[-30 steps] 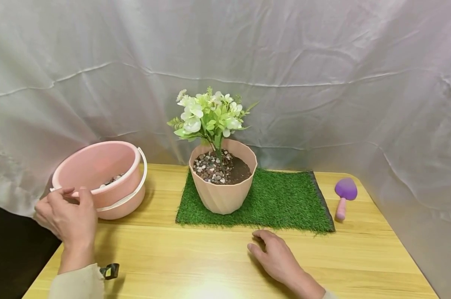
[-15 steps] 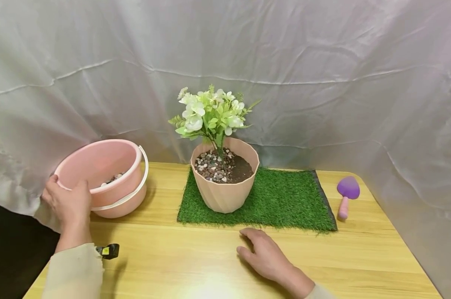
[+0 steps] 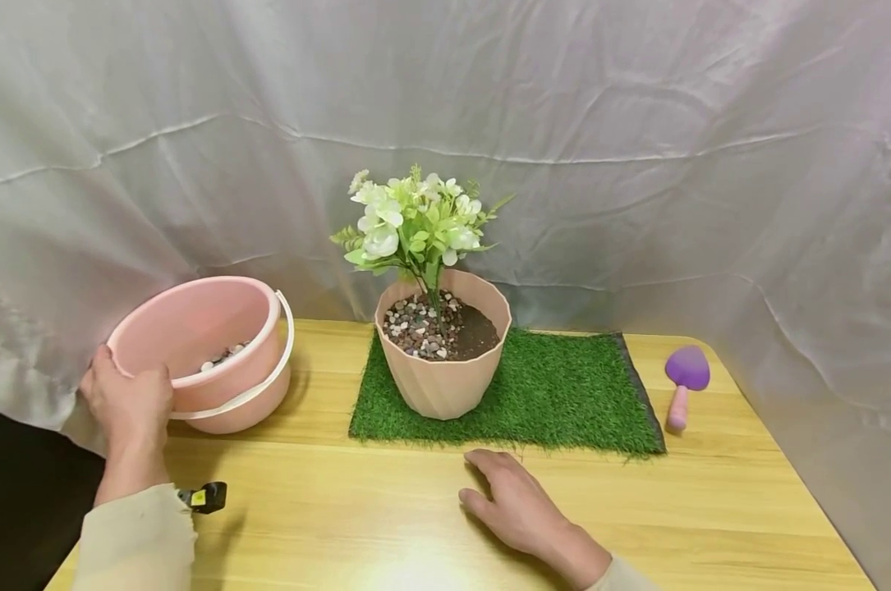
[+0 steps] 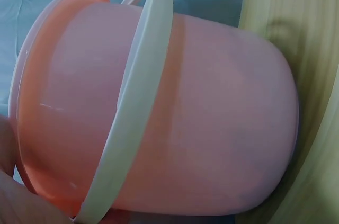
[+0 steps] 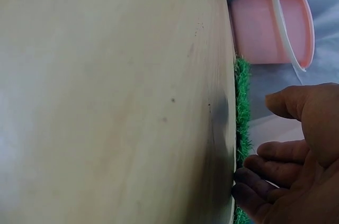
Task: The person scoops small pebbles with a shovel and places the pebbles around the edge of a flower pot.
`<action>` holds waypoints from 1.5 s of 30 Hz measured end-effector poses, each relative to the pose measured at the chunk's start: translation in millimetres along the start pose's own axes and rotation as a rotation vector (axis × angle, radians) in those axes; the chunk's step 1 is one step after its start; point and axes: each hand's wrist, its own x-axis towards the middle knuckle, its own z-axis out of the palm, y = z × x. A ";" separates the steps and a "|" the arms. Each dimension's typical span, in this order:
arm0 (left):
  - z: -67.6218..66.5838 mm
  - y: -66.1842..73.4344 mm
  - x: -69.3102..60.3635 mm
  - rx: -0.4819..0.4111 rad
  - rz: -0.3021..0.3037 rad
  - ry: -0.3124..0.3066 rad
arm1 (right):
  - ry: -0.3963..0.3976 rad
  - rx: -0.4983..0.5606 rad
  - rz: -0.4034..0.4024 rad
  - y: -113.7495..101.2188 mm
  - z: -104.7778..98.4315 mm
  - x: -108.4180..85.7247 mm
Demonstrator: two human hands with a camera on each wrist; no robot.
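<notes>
At the left of the table stands a pink bucket with a white handle hanging against its side. A few pebbles show inside it. My left hand grips the bucket's rim at the near left, as the right wrist view also shows at the top. In the middle, a pale pink flowerpot holds a white-flowered plant, pebbles and dark soil. In front of it, my right hand is low over the table with relaxed fingers, holding nothing.
Under the flowerpot lies a green artificial grass mat. A small purple trowel with a pink handle lies at the right. Grey cloth hangs behind the wooden table.
My left hand has moved from just in front of the bucket onto its rim and now holds it. My right hand has shifted a little to the left. The flowerpot and trowel stay put.
</notes>
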 end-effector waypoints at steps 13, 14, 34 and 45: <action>-5.3 -4.9 -15.9 0.002 0.009 -0.010 | -0.008 0.075 -0.053 -23.3 1.0 20.5; -5.6 -5.2 -17.2 -0.001 0.005 -0.012 | -0.007 0.086 -0.065 -25.5 1.2 23.6; -13.6 -5.7 -44.3 0.087 0.023 -0.144 | -0.006 0.184 -0.096 -64.1 5.9 58.4; -18.7 -9.1 -62.2 0.101 0.049 -0.220 | 0.006 0.181 -0.126 -65.8 6.5 59.1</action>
